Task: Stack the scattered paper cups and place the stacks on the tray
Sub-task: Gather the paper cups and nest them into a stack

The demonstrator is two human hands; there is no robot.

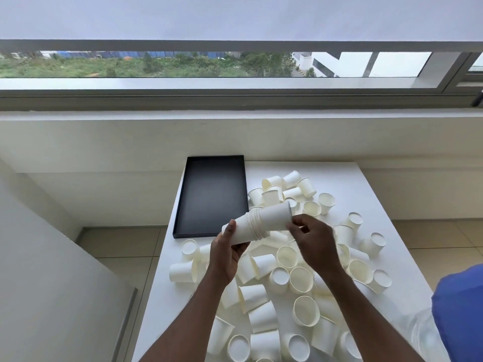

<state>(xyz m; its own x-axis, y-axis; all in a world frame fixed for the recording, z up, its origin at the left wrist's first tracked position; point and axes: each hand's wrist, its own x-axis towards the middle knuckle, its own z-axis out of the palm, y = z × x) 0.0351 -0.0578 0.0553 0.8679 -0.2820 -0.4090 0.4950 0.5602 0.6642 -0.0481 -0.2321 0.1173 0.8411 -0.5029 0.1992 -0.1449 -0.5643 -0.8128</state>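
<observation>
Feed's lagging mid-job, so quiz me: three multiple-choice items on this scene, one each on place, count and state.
1. Where on the white table does the black rectangular tray lie? A far left B far right C near edge
2. Cup stacks on the tray? A none B one C three
3. The stack of white paper cups is: A on the tray B in both hands C lying on the table
1 A, left of the loose cups; 2 A, its floor is bare; 3 B, left hand grips the narrow end, right hand pinches the open end.
</observation>
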